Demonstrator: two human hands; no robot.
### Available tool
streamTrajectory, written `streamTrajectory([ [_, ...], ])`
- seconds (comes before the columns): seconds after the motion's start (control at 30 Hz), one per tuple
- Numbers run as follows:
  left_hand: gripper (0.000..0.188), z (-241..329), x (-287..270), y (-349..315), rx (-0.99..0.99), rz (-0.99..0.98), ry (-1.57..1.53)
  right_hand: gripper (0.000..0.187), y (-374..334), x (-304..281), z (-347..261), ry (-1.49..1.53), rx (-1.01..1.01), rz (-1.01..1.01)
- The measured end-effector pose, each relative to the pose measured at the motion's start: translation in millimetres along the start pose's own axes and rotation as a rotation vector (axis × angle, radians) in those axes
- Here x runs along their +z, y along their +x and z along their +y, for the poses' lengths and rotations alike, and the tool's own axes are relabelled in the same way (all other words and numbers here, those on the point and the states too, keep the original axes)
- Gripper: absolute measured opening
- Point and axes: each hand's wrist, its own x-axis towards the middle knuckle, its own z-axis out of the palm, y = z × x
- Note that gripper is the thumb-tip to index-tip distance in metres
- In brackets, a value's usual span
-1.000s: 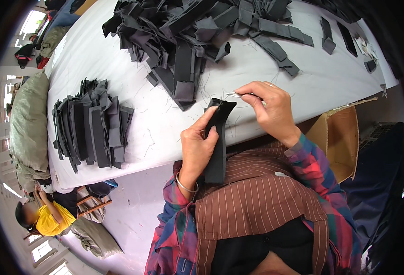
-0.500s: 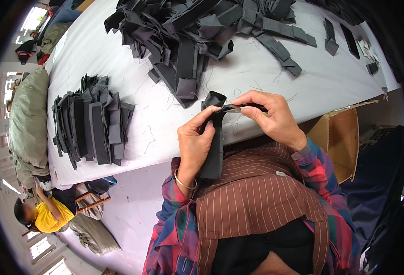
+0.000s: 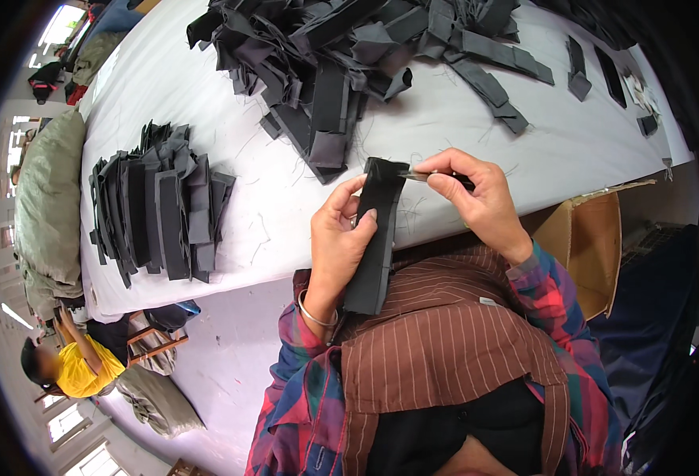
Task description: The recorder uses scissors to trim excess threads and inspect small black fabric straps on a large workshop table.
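My left hand (image 3: 337, 242) grips a dark fabric strip (image 3: 376, 258), thumb on its face and fingers behind. The strip lies flat and slightly tilted, its lower end over my brown striped apron (image 3: 453, 349). Between thumb and fingers, my right hand (image 3: 483, 198) is closed on small thread snips (image 3: 418, 175) with metal blades and a dark handle. Their tip touches or nearly touches the strip's upper right edge. Whether the blades are parted is too small to tell.
A row of stacked dark strips (image 3: 159, 210) stands left on the white-covered table (image 3: 262, 182). A loose heap of strips (image 3: 318, 87) lies at the far side. A cardboard box (image 3: 591, 254) is at right. Far left, a person in yellow (image 3: 88, 369) sits beside a large sack (image 3: 48, 206).
The strip's upper end, folded over before, now lies opened out flat. My right hand has shifted slightly, with the snips' tip now at the strip's upper right edge.
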Motion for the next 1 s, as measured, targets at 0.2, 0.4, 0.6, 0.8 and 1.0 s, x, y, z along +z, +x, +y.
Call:
streamTrajectory([
  [0.2,0.051,27.3,2.6,-1.6,-0.260,-0.117,-0.297,0.015,4.2,6.8,-2.5,-0.522,-0.425,0.109],
  [0.4,0.054,31.6,-0.9,-3.6,-0.321,-0.191,-0.304,0.020,12.9,7.2,2.3,-0.612,-0.498,0.110],
  [0.6,0.055,35.4,-5.1,-7.4,-0.358,-0.236,-0.279,0.023,14.4,4.5,3.2,-0.611,-0.519,0.101],
  [0.8,0.052,26.2,-5.0,-8.9,-0.352,-0.277,-0.236,0.035,10.3,3.0,-2.3,-0.706,-0.471,-0.009],
  [1.0,0.047,21.7,-6.9,-8.8,-0.299,-0.177,-0.253,0.033,3.4,5.5,-5.5,-0.068,-0.118,-0.019],
])
